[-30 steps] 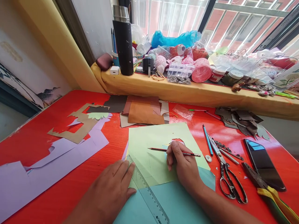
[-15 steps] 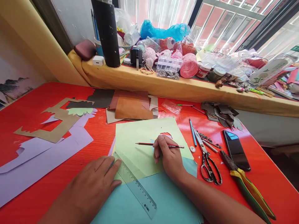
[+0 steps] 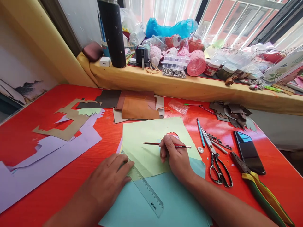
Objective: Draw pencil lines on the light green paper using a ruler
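Note:
A clear plastic ruler [image 3: 145,186] lies slantwise over a pale green sheet [image 3: 139,132] and a blue sheet [image 3: 132,201] partly under it. My left hand [image 3: 113,171] grips the ruler near its upper end, with bent fingers on its edge. In my right hand [image 3: 174,151] is a red-and-black pencil [image 3: 151,143], held nearly level with its tip pointing left, apparently above the green sheet. My right fingers are curled around the pencil, and they partly cover a cut-out hole in the green sheet. Faint pencil lines may show on that sheet.
Right of the sheets lie scissors [image 3: 216,164], a blue pen [image 3: 200,132], pliers [image 3: 258,186] and a phone [image 3: 249,153]. Purple paper [image 3: 52,164] and a cut brown piece [image 3: 63,134] are at left. Dark scraps [image 3: 230,113] lie behind; a black bottle [image 3: 113,34] stands on the cluttered sill.
The whole view has shifted slightly. My left hand has moved a little right and down along the ruler. My right hand still holds the pencil in much the same pose.

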Tool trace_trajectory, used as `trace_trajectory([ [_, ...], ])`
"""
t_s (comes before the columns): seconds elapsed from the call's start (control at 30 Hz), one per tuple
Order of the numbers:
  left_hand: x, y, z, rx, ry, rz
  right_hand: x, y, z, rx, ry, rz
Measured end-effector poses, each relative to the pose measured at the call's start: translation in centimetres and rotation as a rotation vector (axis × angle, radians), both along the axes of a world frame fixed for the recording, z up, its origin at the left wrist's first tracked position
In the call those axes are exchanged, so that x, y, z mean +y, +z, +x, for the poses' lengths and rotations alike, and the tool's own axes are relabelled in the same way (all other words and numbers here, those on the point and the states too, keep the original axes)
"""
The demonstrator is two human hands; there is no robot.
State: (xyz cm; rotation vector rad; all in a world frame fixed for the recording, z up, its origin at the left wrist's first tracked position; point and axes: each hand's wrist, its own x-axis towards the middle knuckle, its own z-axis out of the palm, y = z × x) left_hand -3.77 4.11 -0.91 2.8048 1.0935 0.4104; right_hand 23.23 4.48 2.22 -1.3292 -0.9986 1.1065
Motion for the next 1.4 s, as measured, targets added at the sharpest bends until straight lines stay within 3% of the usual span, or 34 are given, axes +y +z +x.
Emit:
trace_trajectory([
  [0.87,0.7,1.8,-0.2,-0.073,0.071,-0.332,0.0,0.2,0.0,-0.013,-0.004,-0.016],
  [1.4,1.1,0.7,0.4,-0.157,0.033,-0.199,-0.2,-0.6,-0.1,-0.004,-0.041,-0.012],
])
